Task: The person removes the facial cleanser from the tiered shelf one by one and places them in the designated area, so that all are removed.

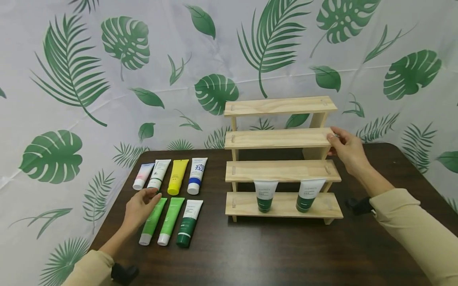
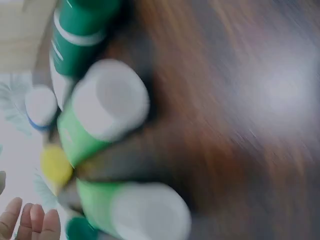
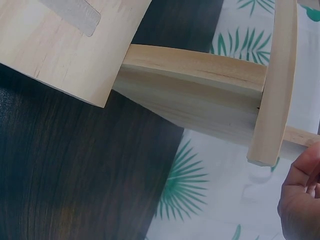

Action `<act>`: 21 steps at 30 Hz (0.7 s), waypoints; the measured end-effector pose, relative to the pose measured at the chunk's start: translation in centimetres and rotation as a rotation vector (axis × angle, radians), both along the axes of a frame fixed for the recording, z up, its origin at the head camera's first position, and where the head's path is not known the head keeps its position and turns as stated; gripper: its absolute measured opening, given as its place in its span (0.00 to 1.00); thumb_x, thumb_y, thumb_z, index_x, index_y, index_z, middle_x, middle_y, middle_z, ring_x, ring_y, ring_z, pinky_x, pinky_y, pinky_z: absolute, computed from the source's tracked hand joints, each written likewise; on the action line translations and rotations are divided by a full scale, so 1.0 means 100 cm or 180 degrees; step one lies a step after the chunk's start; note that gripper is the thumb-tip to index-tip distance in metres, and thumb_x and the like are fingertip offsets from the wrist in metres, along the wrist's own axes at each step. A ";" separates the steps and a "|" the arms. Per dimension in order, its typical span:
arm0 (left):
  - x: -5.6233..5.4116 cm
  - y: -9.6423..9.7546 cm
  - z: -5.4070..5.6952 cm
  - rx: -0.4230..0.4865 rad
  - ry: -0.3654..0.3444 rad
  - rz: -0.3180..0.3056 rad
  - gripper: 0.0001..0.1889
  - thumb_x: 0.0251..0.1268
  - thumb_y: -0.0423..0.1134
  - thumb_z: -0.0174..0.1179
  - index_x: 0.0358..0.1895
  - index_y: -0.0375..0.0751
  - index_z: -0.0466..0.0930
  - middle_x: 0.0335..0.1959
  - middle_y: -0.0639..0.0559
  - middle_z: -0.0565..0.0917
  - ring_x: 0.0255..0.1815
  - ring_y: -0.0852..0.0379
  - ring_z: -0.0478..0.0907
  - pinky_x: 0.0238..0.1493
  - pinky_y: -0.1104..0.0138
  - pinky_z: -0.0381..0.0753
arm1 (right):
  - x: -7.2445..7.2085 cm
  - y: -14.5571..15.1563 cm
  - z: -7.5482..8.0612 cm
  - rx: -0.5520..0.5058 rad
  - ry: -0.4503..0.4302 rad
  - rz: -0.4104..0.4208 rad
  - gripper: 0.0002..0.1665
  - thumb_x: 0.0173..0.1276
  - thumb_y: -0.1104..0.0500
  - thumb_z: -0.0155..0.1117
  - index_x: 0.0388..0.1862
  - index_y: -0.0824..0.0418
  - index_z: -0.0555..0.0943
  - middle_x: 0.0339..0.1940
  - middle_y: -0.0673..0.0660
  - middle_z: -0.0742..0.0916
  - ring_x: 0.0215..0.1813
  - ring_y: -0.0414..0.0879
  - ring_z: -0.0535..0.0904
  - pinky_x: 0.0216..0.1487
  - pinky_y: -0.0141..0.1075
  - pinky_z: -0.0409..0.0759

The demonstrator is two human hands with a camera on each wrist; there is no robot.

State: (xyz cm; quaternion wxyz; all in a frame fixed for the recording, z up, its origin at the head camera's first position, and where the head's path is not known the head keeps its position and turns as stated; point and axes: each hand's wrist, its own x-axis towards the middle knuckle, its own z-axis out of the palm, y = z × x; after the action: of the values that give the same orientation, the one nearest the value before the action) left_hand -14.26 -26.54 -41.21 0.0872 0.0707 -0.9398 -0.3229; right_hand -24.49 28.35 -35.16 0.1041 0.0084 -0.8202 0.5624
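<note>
My left hand (image 1: 141, 206) hovers over the left end of the tube rows, its fingertips close to the top of a green tube (image 1: 153, 222) with a white cap. In the left wrist view its fingers (image 2: 30, 225) look loosely extended, with nothing between them. Beside that tube lie a second green tube (image 1: 171, 218) and a white and dark-green tube (image 1: 189, 224). My right hand (image 1: 347, 149) grips the right end of a wooden tiered shelf (image 1: 279, 138) at its second board from the top, thumb on the board's edge. Some of its fingers are hidden behind the wood.
In the back row lie a pink-white tube (image 1: 144, 174), a white tube (image 1: 159, 174), a yellow tube (image 1: 177, 176) and a white-blue tube (image 1: 197, 174). Two white-green tubes (image 1: 265, 194) stand on the lowest board. A leaf-print cloth (image 1: 171, 99) hangs behind the dark table (image 1: 257, 250).
</note>
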 end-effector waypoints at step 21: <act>0.000 0.137 0.017 0.1476 0.0197 -0.1221 0.18 0.59 0.40 0.64 0.52 0.38 0.77 0.49 0.45 0.82 0.48 0.51 0.80 0.49 0.62 0.80 | 0.000 0.000 0.001 -0.0059 0.0023 0.0041 0.37 0.74 0.52 0.48 0.71 0.73 0.54 0.30 0.40 0.76 0.28 0.31 0.76 0.28 0.22 0.78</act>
State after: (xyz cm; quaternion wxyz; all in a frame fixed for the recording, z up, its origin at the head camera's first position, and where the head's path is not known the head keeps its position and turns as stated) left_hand -14.25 -12.87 -39.51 0.0347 -0.0999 -0.8341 -0.5414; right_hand -24.48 28.39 -35.09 0.1034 0.0147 -0.8145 0.5706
